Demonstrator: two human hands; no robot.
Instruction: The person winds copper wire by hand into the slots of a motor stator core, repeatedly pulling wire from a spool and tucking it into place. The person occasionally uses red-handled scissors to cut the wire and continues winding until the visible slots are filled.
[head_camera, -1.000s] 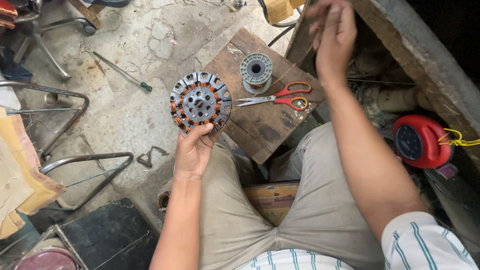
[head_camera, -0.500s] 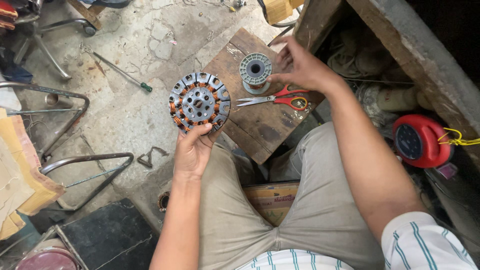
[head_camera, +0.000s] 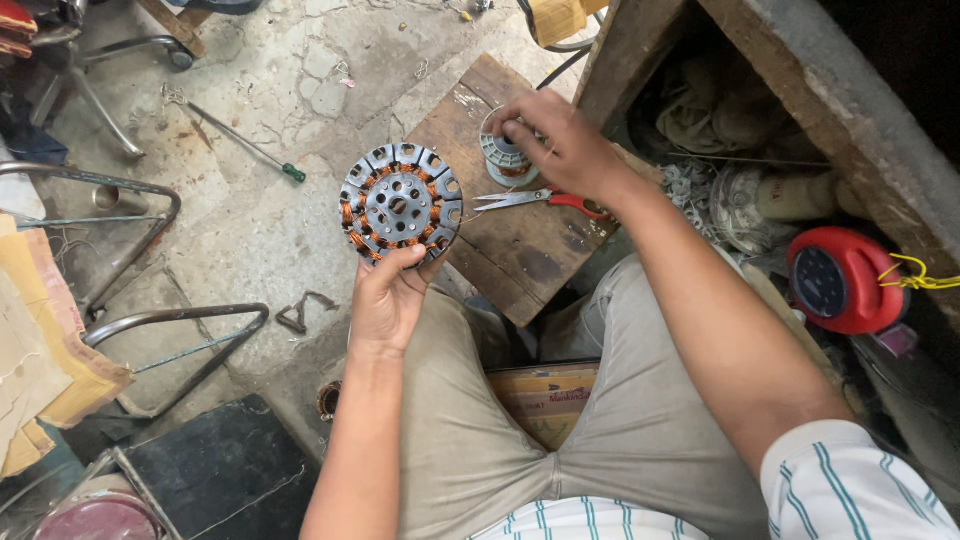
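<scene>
Left hand (head_camera: 388, 300) grips the round motor stator (head_camera: 400, 203) by its lower rim, holding it up over the floor just off the wooden board's (head_camera: 520, 250) left edge. Right hand (head_camera: 560, 145) rests fingertips on the wire spool (head_camera: 505, 160) near the board's far edge; fingers curled, probably pinching wire, can't tell. Red-handled scissors (head_camera: 545, 200) lie just beside the spool. Screwdriver (head_camera: 245, 148) on the floor, well apart.

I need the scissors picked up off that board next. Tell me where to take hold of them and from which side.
Take the scissors by the red handles, coming from above on the right. They lie flat on the wooden board, blades pointing left towards the round motor part; the right hand on the wire spool partly covers the handles.
</scene>
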